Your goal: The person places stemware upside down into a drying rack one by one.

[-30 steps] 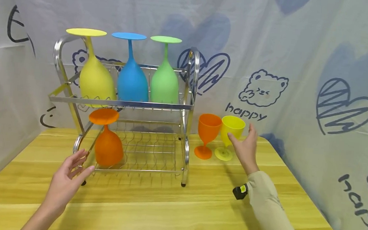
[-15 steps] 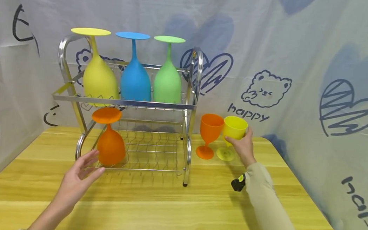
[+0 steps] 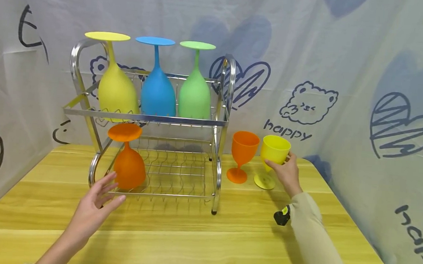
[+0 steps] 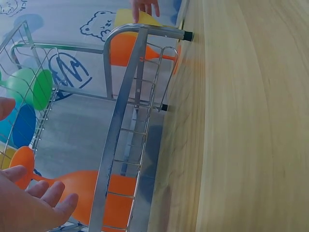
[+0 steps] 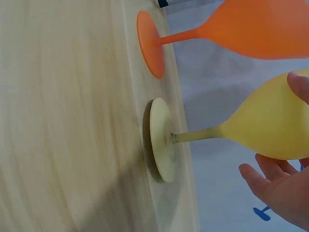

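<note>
My right hand (image 3: 285, 171) is curled round the bowl of the yellow goblet (image 3: 273, 154), thumb on the near side and fingers (image 5: 270, 181) behind it, while the foot sits on the wooden table (image 3: 205, 236) or just off it (the wrist view shows a thin shadow under the base, so I cannot tell which). It stands upright at the right of the rack, just beside the upright orange goblet (image 3: 243, 154). My left hand (image 3: 96, 203) hovers with loose, spread fingers in front of the metal rack (image 3: 217, 148), holding nothing, nearest the orange goblet (image 3: 127, 163) turned upside down on the lower shelf.

I judge the yellow goblet light, matte and probably a little yielding, like plastic or silicone, so not fragile, but top-heavy on its thin stem. The bowl is the sure place to hold it; the stem would let it swing.

The upright orange one is close enough to knock. On the top shelf three inverted goblets, yellow (image 3: 117, 88), blue (image 3: 157, 88) and green (image 3: 195, 92), fill the row, and the rack's chrome end post stands between my right hand and the lower shelf.
</note>
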Motion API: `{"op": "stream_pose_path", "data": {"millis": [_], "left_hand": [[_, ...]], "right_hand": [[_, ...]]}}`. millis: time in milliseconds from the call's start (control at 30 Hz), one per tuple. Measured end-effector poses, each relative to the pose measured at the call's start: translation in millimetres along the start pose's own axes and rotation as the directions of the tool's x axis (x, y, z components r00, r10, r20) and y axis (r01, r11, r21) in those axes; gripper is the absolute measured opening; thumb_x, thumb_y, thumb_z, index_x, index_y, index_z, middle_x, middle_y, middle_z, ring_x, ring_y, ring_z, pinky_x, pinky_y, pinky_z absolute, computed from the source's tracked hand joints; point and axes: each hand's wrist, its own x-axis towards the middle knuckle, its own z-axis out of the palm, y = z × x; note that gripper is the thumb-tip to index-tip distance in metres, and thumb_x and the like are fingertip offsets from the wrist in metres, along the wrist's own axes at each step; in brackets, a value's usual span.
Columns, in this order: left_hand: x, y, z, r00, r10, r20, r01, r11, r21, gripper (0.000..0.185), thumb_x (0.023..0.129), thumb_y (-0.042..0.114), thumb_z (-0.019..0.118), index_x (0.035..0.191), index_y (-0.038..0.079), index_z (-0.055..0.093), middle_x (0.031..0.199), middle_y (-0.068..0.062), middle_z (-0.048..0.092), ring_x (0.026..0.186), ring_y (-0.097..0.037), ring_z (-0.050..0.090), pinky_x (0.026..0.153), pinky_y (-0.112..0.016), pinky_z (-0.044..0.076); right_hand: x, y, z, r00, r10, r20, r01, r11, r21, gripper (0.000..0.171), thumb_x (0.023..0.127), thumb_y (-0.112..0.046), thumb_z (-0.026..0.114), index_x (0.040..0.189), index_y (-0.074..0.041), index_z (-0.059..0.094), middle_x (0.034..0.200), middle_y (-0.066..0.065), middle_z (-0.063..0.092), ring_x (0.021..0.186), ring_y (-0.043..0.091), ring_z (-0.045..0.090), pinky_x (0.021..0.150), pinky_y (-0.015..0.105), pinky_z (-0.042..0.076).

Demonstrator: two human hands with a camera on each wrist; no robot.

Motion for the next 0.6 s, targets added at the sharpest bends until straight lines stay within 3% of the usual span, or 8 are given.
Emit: {"op": "stream_pose_path", "data": {"millis": [100, 367, 400, 500, 600], "left_hand": [[-0.8, 0.7, 1.3, 1.000, 0.000, 0.007, 0.000, 1.000, -0.020, 0.075, 0.097, 0.019, 0.060, 0.155, 0.007, 0.013, 0.152, -0.026, 0.024, 0.131, -0.048, 0.031, 0.103, -0.063, 0.032], [-3.2, 4.6, 4.5, 1.000, 0.023, 0.015, -0.022, 0.999, -0.030, 0.074, 0.097, 0.016, 0.060, 0.155, 0.007, 0.014, 0.150, -0.028, 0.026, 0.130, -0.049, 0.032, 0.102, -0.065, 0.031], [-3.3, 5.1, 5.0, 1.000, 0.027, 0.016, -0.027, 0.999, -0.024, 0.074, 0.097, 0.016, 0.060, 0.155, 0.007, 0.015, 0.150, -0.027, 0.027, 0.130, -0.048, 0.032, 0.103, -0.063, 0.033], [-3.1, 6.3, 6.9, 0.999, 0.048, 0.014, -0.048, 0.999, -0.018, 0.072, 0.097, 0.015, 0.060, 0.154, 0.006, 0.018, 0.151, -0.024, 0.028, 0.129, -0.042, 0.035, 0.102, -0.037, 0.043], [-1.8, 8.3, 9.6, 0.997, 0.077, 0.016, -0.076, 0.996, -0.050, 0.068, 0.097, 0.013, 0.059, 0.153, 0.005, 0.021, 0.152, -0.020, 0.028, 0.128, -0.022, 0.041, 0.090, -0.014, 0.044]], "right_hand": [[-6.3, 0.6, -8.8, 1.000, -0.026, -0.005, 0.026, 1.000, 0.016, 0.098, 0.084, -0.030, 0.076, 0.152, -0.002, 0.011, 0.147, 0.025, 0.031, 0.130, 0.039, 0.037, 0.105, 0.048, 0.038], [-31.1, -14.5, -26.9, 0.989, -0.148, 0.010, 0.148, 0.988, 0.050, 0.096, 0.084, -0.030, 0.077, 0.150, -0.002, 0.014, 0.145, 0.024, 0.032, 0.127, 0.037, 0.038, 0.106, 0.049, 0.036], [-35.2, -17.2, -27.8, 0.986, -0.168, 0.016, 0.167, 0.985, 0.054, 0.094, 0.084, -0.028, 0.077, 0.150, -0.002, 0.014, 0.144, 0.024, 0.032, 0.127, 0.037, 0.038, 0.107, 0.050, 0.035], [-49.2, -26.5, -28.8, 0.970, -0.239, 0.039, 0.237, 0.970, 0.061, 0.090, 0.084, -0.022, 0.077, 0.148, -0.001, 0.017, 0.142, 0.023, 0.034, 0.128, 0.038, 0.040, 0.107, 0.052, 0.035], [-65.0, -37.2, -27.8, 0.945, -0.323, 0.050, 0.320, 0.946, 0.049, 0.087, 0.082, -0.015, 0.078, 0.145, 0.000, 0.021, 0.139, 0.023, 0.037, 0.125, 0.039, 0.042, 0.105, 0.054, 0.036]]}}
